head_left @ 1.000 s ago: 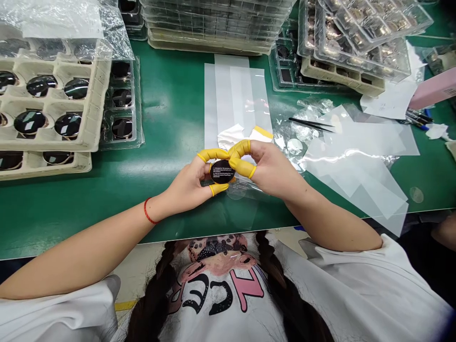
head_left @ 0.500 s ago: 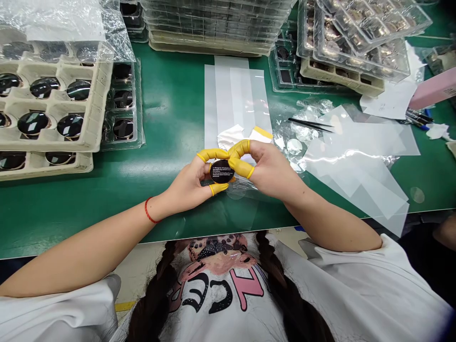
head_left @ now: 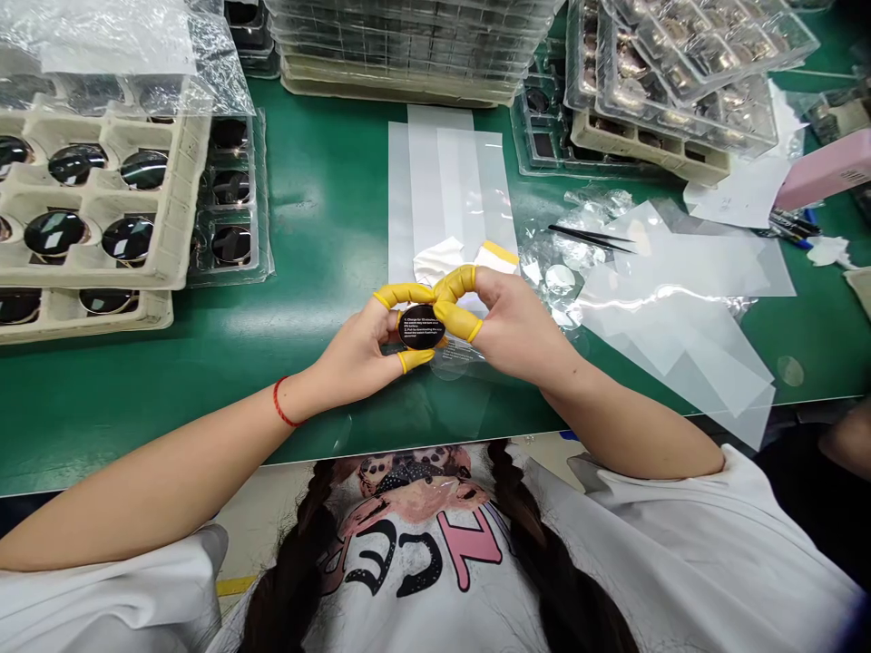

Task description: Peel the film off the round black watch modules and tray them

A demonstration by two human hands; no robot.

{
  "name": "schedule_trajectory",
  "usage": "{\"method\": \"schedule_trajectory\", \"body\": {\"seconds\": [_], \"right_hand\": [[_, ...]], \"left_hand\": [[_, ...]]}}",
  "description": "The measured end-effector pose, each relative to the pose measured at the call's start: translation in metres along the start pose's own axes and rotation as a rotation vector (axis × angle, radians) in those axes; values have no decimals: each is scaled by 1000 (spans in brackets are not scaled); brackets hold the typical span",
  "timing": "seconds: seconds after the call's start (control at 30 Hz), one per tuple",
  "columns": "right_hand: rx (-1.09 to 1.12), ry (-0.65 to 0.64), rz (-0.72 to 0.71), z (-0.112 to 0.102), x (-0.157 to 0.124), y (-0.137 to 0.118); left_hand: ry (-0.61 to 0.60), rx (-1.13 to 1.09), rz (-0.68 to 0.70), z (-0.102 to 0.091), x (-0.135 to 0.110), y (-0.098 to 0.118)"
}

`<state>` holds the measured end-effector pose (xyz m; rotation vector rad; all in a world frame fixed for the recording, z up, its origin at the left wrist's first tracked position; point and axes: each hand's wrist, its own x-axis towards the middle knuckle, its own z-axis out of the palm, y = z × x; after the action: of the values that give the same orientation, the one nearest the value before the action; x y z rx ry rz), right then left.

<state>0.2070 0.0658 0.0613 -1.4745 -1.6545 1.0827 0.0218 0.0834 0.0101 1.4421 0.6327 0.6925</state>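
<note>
My left hand (head_left: 364, 349), with yellow finger cots, grips a round black watch face (head_left: 420, 328) by its rim, thumb below and fingers above. White printed lines, partly about charging, run across its upward side. My right hand (head_left: 507, 317), also in yellow cots, has thumb and forefinger pinched at the watch face's upper right edge; whether a thin film is between them I cannot make out. Just beneath the hands lies a clear film with small print (head_left: 461, 352). White paper pieces (head_left: 439, 261) rest right behind the fingers.
Cream trays of round watch faces (head_left: 129, 240) are stacked at left, beside a clear tray (head_left: 235, 209). A tall stack of clear trays (head_left: 408, 45) stands behind. Black tweezers (head_left: 591, 238), translucent sheets (head_left: 694, 308) and a pink box (head_left: 823, 168) are at right.
The view has shifted very slightly, so everything sits a little further left. Both hands keep the same hold on the watch face.
</note>
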Motion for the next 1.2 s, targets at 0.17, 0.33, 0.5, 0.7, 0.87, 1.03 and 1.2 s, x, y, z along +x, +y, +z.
{"method": "schedule_trajectory", "body": {"seconds": [0.17,0.33,0.5,0.7,0.87,1.03,1.2], "right_hand": [[-9,-2,-8,1,0,1],[-91,10,-78,1,-1,0],[-461,205,-179,-28,10,25],[-783,202,99,-60,31,84],[-734,224,151,-57,31,78],[-478,295,-149,-25,7,36],[-503,175,-480,19,-11,30]], "left_hand": [[6,-9,-1,1,0,1],[6,-19,-19,0,0,1],[11,-106,-124,-2,2,-4],[28,-150,-223,-2,3,-4],[40,-150,-212,-1,3,-3],[37,-163,-223,-1,4,-5],[44,-169,-173,-1,5,-6]]}}
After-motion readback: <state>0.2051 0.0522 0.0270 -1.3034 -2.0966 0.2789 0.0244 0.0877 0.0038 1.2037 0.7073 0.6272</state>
